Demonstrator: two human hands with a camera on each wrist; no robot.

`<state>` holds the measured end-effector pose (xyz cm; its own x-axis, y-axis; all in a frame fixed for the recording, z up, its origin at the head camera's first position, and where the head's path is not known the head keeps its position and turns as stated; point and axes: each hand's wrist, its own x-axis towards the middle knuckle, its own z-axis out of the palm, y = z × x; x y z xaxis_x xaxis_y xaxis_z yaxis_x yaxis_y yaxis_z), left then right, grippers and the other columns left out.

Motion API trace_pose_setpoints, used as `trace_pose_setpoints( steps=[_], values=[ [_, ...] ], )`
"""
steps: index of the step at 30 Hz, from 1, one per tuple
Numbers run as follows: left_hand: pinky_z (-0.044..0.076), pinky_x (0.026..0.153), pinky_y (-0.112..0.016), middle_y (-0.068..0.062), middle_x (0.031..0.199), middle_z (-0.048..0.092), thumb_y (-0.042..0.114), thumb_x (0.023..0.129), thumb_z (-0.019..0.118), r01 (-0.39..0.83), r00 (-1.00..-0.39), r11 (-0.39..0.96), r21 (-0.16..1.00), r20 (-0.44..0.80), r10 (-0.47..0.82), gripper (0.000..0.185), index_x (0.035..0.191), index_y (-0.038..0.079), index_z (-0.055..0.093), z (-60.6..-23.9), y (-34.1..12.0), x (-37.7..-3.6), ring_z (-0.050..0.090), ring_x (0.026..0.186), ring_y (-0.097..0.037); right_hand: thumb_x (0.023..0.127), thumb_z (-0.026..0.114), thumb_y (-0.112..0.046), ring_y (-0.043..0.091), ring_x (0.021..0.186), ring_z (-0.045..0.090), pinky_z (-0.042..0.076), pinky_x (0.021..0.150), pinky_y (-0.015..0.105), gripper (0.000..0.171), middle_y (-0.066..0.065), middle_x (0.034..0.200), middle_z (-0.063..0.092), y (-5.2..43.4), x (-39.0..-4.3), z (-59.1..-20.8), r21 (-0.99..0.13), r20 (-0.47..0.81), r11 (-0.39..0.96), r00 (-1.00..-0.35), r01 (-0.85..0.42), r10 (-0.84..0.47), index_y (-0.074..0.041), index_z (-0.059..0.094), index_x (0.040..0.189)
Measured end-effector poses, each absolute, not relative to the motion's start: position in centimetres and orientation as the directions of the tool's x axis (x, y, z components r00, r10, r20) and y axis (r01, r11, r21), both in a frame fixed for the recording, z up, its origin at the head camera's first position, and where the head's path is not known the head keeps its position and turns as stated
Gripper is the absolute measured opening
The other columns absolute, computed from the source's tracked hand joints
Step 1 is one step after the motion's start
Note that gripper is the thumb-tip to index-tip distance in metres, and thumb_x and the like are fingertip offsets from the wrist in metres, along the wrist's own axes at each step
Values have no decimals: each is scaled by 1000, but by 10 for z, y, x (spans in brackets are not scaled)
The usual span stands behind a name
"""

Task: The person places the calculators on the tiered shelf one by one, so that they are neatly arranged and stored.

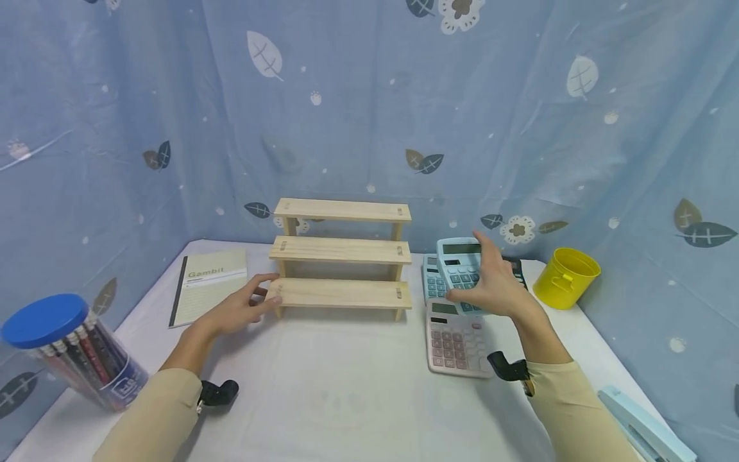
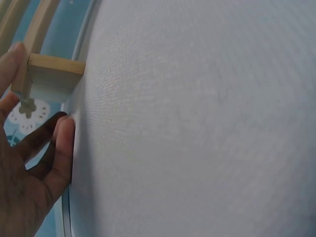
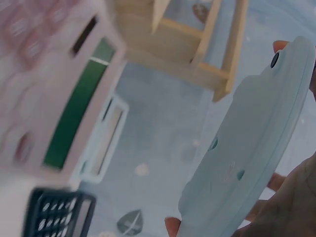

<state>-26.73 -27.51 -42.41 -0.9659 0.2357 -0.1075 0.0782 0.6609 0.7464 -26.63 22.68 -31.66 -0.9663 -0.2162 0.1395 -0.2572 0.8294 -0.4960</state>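
Observation:
A three-tier wooden step shelf stands at the back middle of the table. My left hand grips the left end of its lowest step, thumb at the front edge. In my right hand is a light blue calculator, raised and tilted, held by its edges between thumb and fingers; its back faces the right wrist view. Below it lies a pink calculator. A second light blue calculator lies behind, partly covered. A black calculator shows mostly hidden behind the right hand in the head view.
On the left are a notebook and a clear jar of pencils with a blue lid. A yellow cup stands at the back right, and a light blue stapler lies at front right. Patterned blue curtain encloses the table.

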Motion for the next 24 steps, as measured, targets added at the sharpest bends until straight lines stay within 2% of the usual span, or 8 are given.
trace_pose_setpoints(
  steps=[4,10,14,18,24],
  values=[
    [56,85,-44,-27,152,41,58,101,57,88,-960,653,752,-111,258,77,163,29,20,-424,-274,-269,68,109,-32,77,88,-39,57,137,28,33,102,77,127,28,163,17,209,-274,-309,-493,157,828,-963,-268,-219,-12,0,164],
    [56,90,-47,-29,153,37,56,102,57,71,-961,636,769,-117,250,77,163,31,19,-423,-277,-271,66,113,-37,75,88,-38,49,147,23,20,115,73,126,24,165,18,179,-288,-300,-509,201,790,-940,-342,-277,-13,2,164],
    [55,92,-49,-30,154,35,55,102,57,64,-957,625,778,-130,261,76,163,31,19,-425,-278,-271,64,118,-39,73,89,-41,50,142,32,27,113,72,128,24,159,28,161,-294,-297,-518,194,778,-935,-355,-297,-16,1,164],
    [56,92,-48,-29,154,37,57,102,56,69,-958,632,772,-126,257,77,164,30,19,-427,-277,-270,65,117,-37,71,88,-42,45,125,44,37,108,68,127,21,150,36,148,-297,-292,-506,194,781,-930,-367,-312,-15,5,163],
    [56,92,-49,-28,153,42,60,100,57,71,-971,653,754,-99,220,78,164,31,22,-426,-279,-268,67,114,-35,69,88,-43,39,122,44,37,108,61,123,19,153,35,127,-304,-284,-464,232,781,-908,-418,-348,-10,12,161]
  ],
)
